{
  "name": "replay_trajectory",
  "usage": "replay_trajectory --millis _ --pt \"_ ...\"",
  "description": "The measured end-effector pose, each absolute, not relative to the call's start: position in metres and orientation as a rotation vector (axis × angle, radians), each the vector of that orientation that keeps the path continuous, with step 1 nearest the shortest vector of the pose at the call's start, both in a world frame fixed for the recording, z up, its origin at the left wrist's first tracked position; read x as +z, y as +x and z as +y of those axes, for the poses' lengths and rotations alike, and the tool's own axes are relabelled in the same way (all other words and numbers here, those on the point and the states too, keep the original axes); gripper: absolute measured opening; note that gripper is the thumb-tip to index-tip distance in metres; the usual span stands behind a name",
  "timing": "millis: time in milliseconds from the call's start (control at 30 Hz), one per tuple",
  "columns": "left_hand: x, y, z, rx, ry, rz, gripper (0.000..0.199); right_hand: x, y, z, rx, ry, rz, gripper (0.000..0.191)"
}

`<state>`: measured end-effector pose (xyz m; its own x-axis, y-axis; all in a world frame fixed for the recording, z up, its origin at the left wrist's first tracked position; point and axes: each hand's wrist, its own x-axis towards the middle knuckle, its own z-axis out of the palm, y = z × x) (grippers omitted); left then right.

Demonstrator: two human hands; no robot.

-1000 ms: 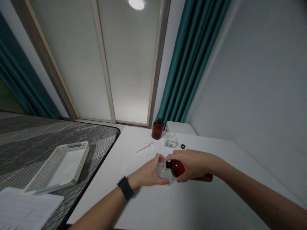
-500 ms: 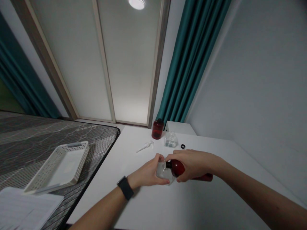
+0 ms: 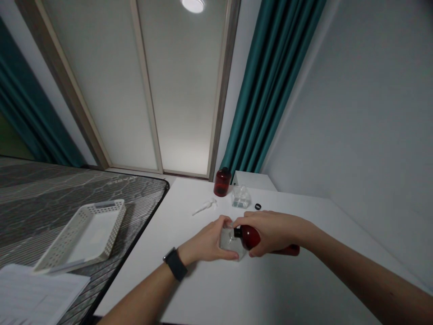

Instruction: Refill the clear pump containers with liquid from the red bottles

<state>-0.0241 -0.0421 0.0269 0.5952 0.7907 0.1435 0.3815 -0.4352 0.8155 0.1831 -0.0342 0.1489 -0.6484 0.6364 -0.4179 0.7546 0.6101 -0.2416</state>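
Observation:
My left hand (image 3: 214, 241), with a dark watch on the wrist, is closed around a clear bottle (image 3: 230, 241) on the white table. My right hand (image 3: 270, 232) grips a dark red bottle (image 3: 250, 237) tipped onto its side. Its black neck points left, over the clear bottle. Whether liquid is flowing I cannot tell. Beyond the hands lie a white pump head with a tube (image 3: 205, 206) and a small black ring (image 3: 258, 206). A second clear bottle (image 3: 241, 197) and another dark red bottle (image 3: 222, 183) stand at the table's far edge.
A white perforated basket (image 3: 113, 234) sits on the grey patterned surface to the left, with paper sheets (image 3: 40, 293) in front of it. The white table (image 3: 209, 293) runs to the wall on the right. A white box (image 3: 255, 180) is behind the bottles.
Almost nothing differs. My left wrist has shifted very slightly left and up; both hands keep their hold, and the red bottle stays tipped.

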Motion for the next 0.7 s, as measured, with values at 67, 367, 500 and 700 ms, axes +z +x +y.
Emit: replay_trajectory --millis 67,367,500,700 --pt "0.028 -0.025 -0.041 0.691 2.067 0.929 0.066 0.149 0.183 -0.034 -0.582 1.124 2.543 0.055" --pt "0.031 -0.033 -0.034 0.719 2.248 0.932 0.062 0.146 0.185 -0.033 -0.593 1.142 2.529 0.055" --pt "0.032 -0.039 -0.031 0.699 2.287 0.932 0.058 0.145 0.186 -0.032 -0.607 1.138 2.538 0.053" --pt "0.032 -0.045 -0.028 0.650 2.308 0.889 0.057 0.145 0.186 -0.032 -0.621 1.124 2.539 0.051"
